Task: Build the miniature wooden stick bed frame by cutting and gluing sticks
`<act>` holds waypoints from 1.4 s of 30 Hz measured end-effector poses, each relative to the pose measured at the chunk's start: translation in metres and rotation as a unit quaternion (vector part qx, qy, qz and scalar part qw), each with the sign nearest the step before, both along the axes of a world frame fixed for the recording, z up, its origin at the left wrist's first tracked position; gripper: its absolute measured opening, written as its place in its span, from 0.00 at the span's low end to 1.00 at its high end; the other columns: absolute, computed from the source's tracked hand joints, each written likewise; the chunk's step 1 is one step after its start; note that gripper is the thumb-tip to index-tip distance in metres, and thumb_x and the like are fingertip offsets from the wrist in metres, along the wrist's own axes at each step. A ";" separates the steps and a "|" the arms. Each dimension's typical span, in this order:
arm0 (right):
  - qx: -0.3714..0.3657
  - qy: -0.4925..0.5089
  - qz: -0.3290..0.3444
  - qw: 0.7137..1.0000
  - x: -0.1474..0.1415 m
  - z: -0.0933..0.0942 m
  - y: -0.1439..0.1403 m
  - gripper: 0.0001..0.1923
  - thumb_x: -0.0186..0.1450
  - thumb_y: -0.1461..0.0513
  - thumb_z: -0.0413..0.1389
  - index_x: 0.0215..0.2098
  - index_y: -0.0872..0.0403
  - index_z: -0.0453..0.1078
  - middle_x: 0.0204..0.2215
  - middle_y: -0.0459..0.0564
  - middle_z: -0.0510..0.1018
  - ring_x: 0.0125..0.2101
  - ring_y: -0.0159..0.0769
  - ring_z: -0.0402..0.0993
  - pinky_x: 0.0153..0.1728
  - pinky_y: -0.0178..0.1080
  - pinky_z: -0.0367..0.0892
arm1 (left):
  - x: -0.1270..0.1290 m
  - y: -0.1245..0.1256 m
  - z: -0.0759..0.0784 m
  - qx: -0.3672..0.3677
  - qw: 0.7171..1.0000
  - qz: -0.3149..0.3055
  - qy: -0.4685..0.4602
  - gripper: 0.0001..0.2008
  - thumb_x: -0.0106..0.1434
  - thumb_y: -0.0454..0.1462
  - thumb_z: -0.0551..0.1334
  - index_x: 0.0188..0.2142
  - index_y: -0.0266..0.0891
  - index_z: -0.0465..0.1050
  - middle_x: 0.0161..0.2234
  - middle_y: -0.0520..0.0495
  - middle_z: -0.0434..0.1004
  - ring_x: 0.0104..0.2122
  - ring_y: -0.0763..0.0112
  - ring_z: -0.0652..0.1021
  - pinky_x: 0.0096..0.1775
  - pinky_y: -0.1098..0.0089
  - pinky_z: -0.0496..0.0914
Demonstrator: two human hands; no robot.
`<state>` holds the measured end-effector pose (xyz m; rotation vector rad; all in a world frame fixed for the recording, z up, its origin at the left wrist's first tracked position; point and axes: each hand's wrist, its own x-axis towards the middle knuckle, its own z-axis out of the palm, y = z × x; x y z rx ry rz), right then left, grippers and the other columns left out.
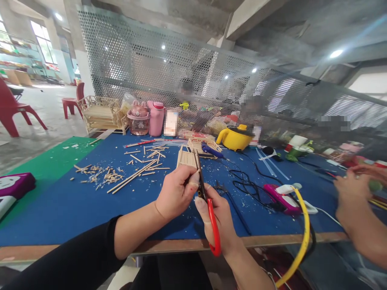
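My left hand (178, 187) is closed, thumb and forefinger pinched together, around the near end of a small panel of thin wooden sticks (186, 158). Its fingers hide that end of the panel. In my right hand (222, 219) is a pair of scissors with red handles (215, 231); the dark blades point away from me, right beside my left thumb and the panel. Whether anything lies between the blades I cannot tell. Pale tape or finger covers wrap some of my fingertips. Loose wooden sticks (133, 177) lie left of my hands.
Behind the panel lie a blue glue gun (212, 150) and another stick frame. Pliers (222, 188), black cables and a purple power strip (282, 199) are on the right. A yellow pot (236, 138) and pink bottle (156, 119) stand behind. Another person's hands (353, 185) work far right.
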<state>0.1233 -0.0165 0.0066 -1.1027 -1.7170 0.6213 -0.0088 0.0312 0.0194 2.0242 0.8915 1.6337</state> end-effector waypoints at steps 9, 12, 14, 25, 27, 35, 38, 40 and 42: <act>-0.037 -0.043 -0.001 0.998 0.008 0.004 0.000 0.14 0.63 0.57 0.53 0.46 0.52 0.66 0.23 0.41 0.66 0.24 0.30 0.60 0.27 0.32 0.61 | -0.003 0.003 0.004 -0.036 0.997 -0.011 0.063 0.11 0.67 0.38 0.50 0.28 0.39 0.63 0.25 0.52 0.67 0.27 0.75 0.67 0.31 0.74 0.61; -0.043 -0.033 -0.048 0.997 0.007 -0.002 0.001 0.18 0.60 0.57 0.55 0.47 0.52 0.61 0.25 0.41 0.69 0.23 0.30 0.63 0.26 0.33 0.61 | -0.001 0.004 0.003 -0.016 0.997 -0.009 0.073 0.12 0.67 0.37 0.50 0.26 0.39 0.61 0.25 0.53 0.65 0.27 0.75 0.66 0.31 0.75 0.60; -0.044 -0.032 -0.134 0.989 0.006 -0.007 0.001 0.20 0.56 0.57 0.59 0.43 0.51 0.59 0.25 0.41 0.71 0.23 0.31 0.65 0.26 0.33 0.62 | 0.000 0.004 0.001 -0.013 0.997 -0.012 0.070 0.12 0.67 0.36 0.50 0.26 0.39 0.61 0.24 0.53 0.65 0.26 0.75 0.66 0.30 0.75 0.60; -0.012 -0.120 -0.116 0.986 0.006 -0.004 0.000 0.11 0.59 0.53 0.53 0.32 0.52 0.60 0.24 0.45 0.70 0.23 0.33 0.64 0.25 0.35 0.62 | 0.007 -0.001 -0.005 -0.022 0.997 -0.047 0.060 0.13 0.68 0.38 0.50 0.27 0.38 0.64 0.25 0.52 0.67 0.26 0.76 0.67 0.30 0.75 0.62; 0.015 -0.126 -0.114 0.985 0.005 -0.003 0.000 0.12 0.60 0.52 0.52 0.33 0.52 0.60 0.26 0.47 0.70 0.24 0.34 0.65 0.25 0.36 0.63 | 0.007 -0.003 -0.004 -0.021 0.997 -0.054 0.059 0.13 0.68 0.38 0.49 0.29 0.38 0.65 0.26 0.51 0.68 0.27 0.75 0.68 0.31 0.75 0.63; 0.042 -0.094 -0.097 0.990 0.003 -0.018 0.006 0.12 0.63 0.52 0.50 0.35 0.52 0.61 0.26 0.46 0.72 0.24 0.34 0.66 0.25 0.35 0.63 | 0.006 -0.004 -0.002 0.008 0.998 -0.026 0.060 0.14 0.68 0.37 0.49 0.25 0.39 0.61 0.24 0.52 0.66 0.26 0.75 0.67 0.30 0.75 0.62; 0.037 -0.094 -0.114 0.988 0.003 -0.020 0.007 0.12 0.62 0.52 0.51 0.31 0.52 0.60 0.22 0.45 0.71 0.22 0.32 0.64 0.22 0.34 0.60 | 0.007 -0.003 -0.002 0.006 0.998 -0.006 0.067 0.14 0.67 0.37 0.49 0.24 0.39 0.60 0.23 0.53 0.64 0.25 0.75 0.66 0.29 0.74 0.61; 0.024 -0.093 -0.117 0.988 0.002 -0.017 0.007 0.12 0.61 0.52 0.52 0.30 0.52 0.60 0.21 0.44 0.70 0.21 0.32 0.63 0.22 0.34 0.60 | 0.007 -0.002 -0.001 0.000 0.998 0.001 0.067 0.14 0.67 0.38 0.49 0.24 0.39 0.59 0.23 0.53 0.63 0.25 0.75 0.65 0.29 0.74 0.61; 0.004 -0.093 -0.112 0.989 0.003 -0.013 0.006 0.11 0.60 0.53 0.53 0.29 0.52 0.61 0.20 0.44 0.70 0.22 0.32 0.65 0.22 0.34 0.61 | 0.007 -0.001 0.000 -0.012 0.998 -0.001 0.059 0.14 0.67 0.38 0.49 0.24 0.39 0.60 0.22 0.53 0.63 0.24 0.75 0.65 0.28 0.74 0.60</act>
